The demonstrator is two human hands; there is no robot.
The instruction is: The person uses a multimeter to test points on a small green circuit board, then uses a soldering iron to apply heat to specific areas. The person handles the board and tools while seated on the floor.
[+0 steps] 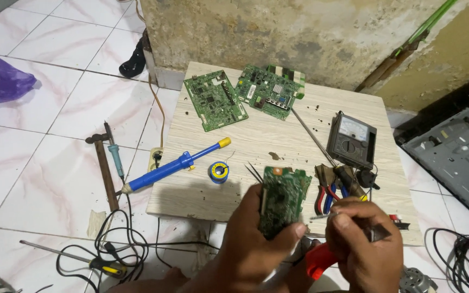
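Risk of slipping: left hand (256,239) pinching small green board (282,199) upright by its lower edge, over the front edge of the wooden board (278,141); right hand (362,244) clenching red-handled tool (321,260), thin tip nearing the board, possibly scratching tracks. Counting: three circuit boards, one multimeter (352,140), one solder reel (219,172), one blue desoldering pump (177,164).

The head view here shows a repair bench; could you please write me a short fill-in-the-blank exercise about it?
1. The left hand holds a small ____ circuit board upright.
2. The desoldering pump on the wooden board has a blue body and a ____ cap.
3. The hammer lies on the tiled ____.
4. Against the wall lie ____ larger circuit boards.

Missing words: green; yellow; floor; two
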